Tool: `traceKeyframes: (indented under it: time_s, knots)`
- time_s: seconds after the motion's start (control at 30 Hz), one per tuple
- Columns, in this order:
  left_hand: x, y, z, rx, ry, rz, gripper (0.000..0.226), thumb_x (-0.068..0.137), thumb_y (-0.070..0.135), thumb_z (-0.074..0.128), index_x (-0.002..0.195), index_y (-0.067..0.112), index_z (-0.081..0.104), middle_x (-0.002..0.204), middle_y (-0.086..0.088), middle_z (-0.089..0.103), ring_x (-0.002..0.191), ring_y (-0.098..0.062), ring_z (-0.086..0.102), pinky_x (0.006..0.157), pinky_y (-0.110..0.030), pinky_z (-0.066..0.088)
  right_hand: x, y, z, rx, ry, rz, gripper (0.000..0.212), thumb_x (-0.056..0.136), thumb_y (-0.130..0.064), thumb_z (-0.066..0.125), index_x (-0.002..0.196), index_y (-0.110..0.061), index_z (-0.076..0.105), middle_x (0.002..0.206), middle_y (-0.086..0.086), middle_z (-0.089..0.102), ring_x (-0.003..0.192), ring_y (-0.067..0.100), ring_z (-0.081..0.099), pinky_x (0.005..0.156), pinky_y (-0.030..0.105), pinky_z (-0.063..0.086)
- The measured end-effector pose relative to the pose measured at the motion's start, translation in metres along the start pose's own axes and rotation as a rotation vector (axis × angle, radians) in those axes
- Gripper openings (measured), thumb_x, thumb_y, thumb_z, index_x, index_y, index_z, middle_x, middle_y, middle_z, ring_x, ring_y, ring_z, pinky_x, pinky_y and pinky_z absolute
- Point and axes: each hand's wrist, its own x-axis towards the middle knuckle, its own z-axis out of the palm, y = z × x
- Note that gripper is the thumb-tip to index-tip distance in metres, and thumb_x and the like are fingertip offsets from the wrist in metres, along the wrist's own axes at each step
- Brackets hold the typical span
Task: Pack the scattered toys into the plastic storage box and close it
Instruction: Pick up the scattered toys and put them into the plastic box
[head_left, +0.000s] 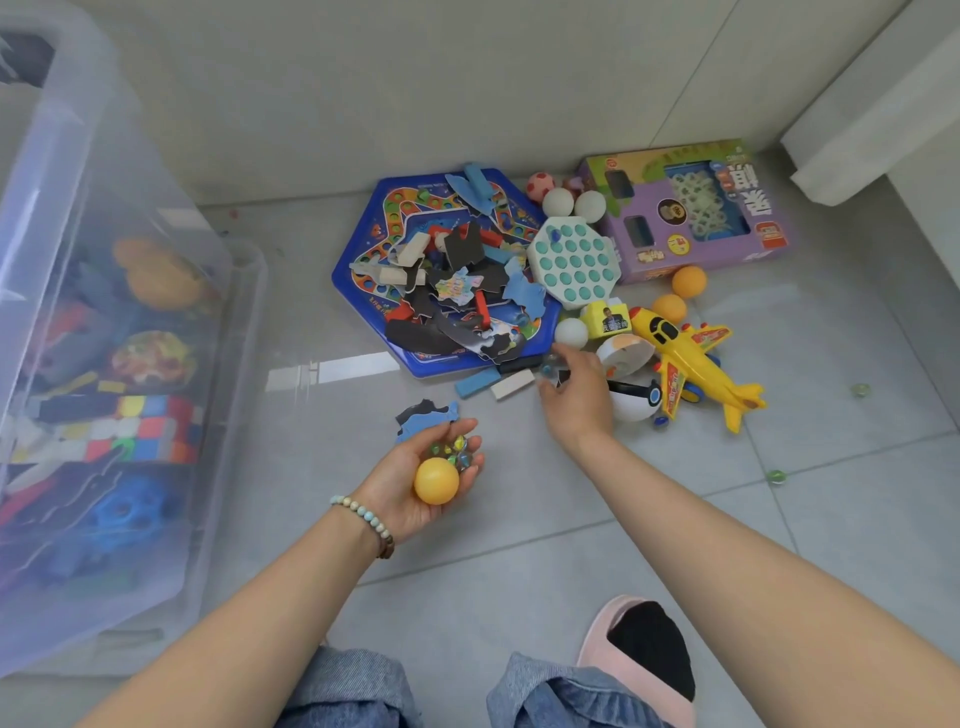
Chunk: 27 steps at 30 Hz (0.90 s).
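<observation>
My left hand (422, 475) lies palm up over the floor, cupping an orange ball (436, 480) and several glass marbles (457, 451). My right hand (574, 397) reaches down at the near edge of the toy pile, its fingertips pinching a marble (546, 370). The clear plastic storage box (104, 364) stands at the left, with toys and puzzle cubes inside. A blue hexagonal game board (374, 260) carries puzzle pieces and wooden blocks. Beside it lie a pop toy (574, 262), a yellow plane (691, 364) and several ping-pong balls.
A purple game carton (691, 208) lies at the back right by a white ledge. Loose green marbles (776, 476) sit on the tiles at the right. A blue puzzle piece (423, 415) lies just beyond my left hand. My pink slipper (641, 654) is at the bottom.
</observation>
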Motion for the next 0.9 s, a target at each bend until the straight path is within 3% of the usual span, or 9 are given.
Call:
traceKeyframes:
  time_s: [0.27,0.53,0.67,0.9]
  knots:
    - [0.0,-0.001,-0.004,0.003,0.028,-0.004,0.026,0.094,0.023,0.049,0.091,0.009,0.07,0.077,-0.009,0.068,0.058,-0.021,0.067,0.047,-0.026,0.056,0.0,0.0,0.0,-0.091,0.004,-0.042,0.021,0.087,-0.013,0.062,0.107,-0.013,0.06,0.119,0.005,0.05,0.103,0.02,0.053,0.083,0.021,0.036]
    - [-0.002,-0.001,-0.009,-0.025,0.037,0.015,0.042,0.095,0.023,0.045,0.072,0.007,0.077,0.075,-0.009,0.07,0.059,-0.022,0.068,0.051,-0.028,0.057,-0.008,0.006,-0.006,-0.15,-0.038,-0.109,0.018,0.08,-0.005,0.062,0.096,-0.011,0.058,0.108,0.004,0.054,0.084,0.014,0.047,0.069,0.022,0.034]
    - [-0.005,0.001,-0.01,-0.039,0.052,0.016,0.034,0.095,0.021,0.046,0.083,0.006,0.074,0.076,-0.011,0.07,0.06,-0.024,0.068,0.055,-0.03,0.057,-0.012,0.009,-0.009,-0.324,-0.143,-0.256,0.018,0.081,-0.009,0.061,0.099,-0.011,0.058,0.102,0.005,0.055,0.084,0.022,0.054,0.067,0.026,0.038]
    - [-0.008,0.001,-0.016,-0.032,0.065,0.004,0.027,0.095,0.022,0.047,0.091,0.008,0.07,0.08,-0.011,0.07,0.063,-0.024,0.069,0.057,-0.032,0.057,-0.028,0.014,-0.004,-0.098,-0.234,-0.201,0.016,0.079,-0.005,0.065,0.09,-0.018,0.062,0.089,-0.004,0.056,0.074,0.012,0.052,0.065,0.017,0.04]
